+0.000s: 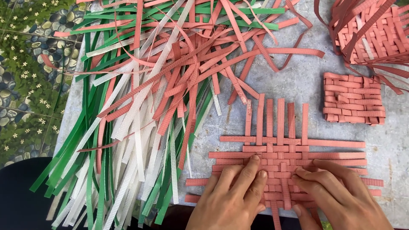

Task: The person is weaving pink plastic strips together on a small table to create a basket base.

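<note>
Across the grey stone tabletop sprawls a big loose heap of green, white and salmon-pink plastic strips; just right of it lies the half-woven pink strip mat (loose ends sticking out all round), with a small finished pink woven square beyond. Left hand and right hand press flat on the mat, fingers extended, grasping nothing

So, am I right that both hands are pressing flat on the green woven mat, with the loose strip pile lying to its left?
Not quite: the head view shows the woven mat is pink, not green. Both the left hand and right hand do press on it, and the loose strip pile lies to its left.
</note>
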